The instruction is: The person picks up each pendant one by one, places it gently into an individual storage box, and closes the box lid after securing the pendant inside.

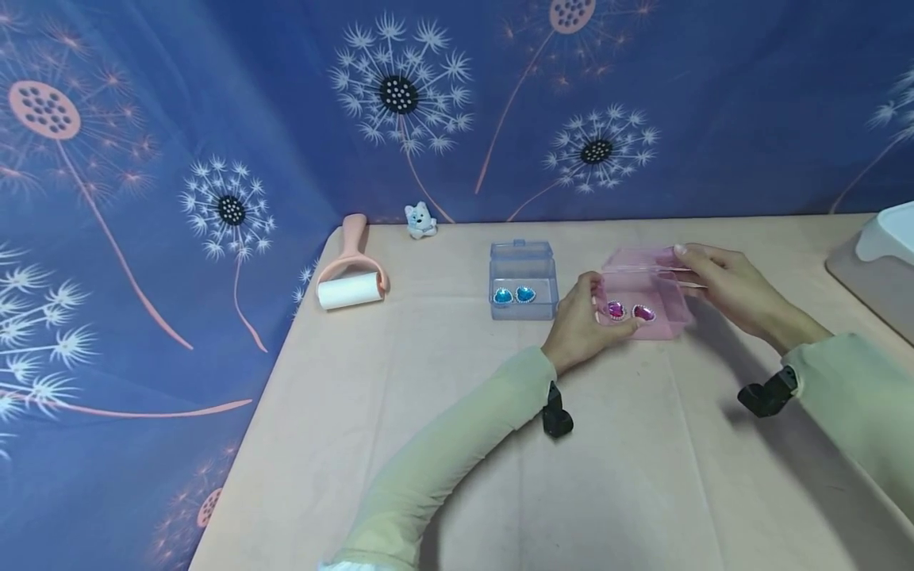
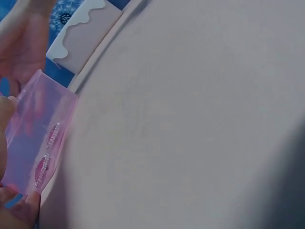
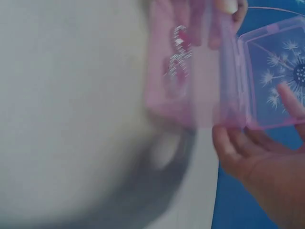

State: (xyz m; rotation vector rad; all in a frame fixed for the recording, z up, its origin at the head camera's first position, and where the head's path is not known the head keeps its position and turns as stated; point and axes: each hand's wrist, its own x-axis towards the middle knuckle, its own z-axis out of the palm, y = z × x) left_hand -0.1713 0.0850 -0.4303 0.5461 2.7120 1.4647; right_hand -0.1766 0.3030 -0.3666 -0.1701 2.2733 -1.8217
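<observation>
A translucent pink plastic box (image 1: 669,323) with its hinged lid (image 1: 639,258) raised stands on the table. Two pink gems with sparkling rims (image 1: 643,313) lie inside it. My left hand (image 1: 580,331) grips the box's left side, its thumb across the front. On the other side my right hand (image 1: 735,289) holds the raised lid at its right edge, thumb in front and fingers behind. Both gems (image 3: 181,40) also show through the pink wall in the right wrist view. Left of the hands, a translucent blue box (image 1: 521,276) stands open with two blue gems (image 1: 525,294) in it.
A lint roller (image 1: 351,291) with a pink handle lies at the back left. Near it sits a small light-blue animal figure (image 1: 420,220). A white-topped container (image 1: 881,262) stands at the right edge. Blue patterned cloth (image 1: 485,95) hangs behind the table.
</observation>
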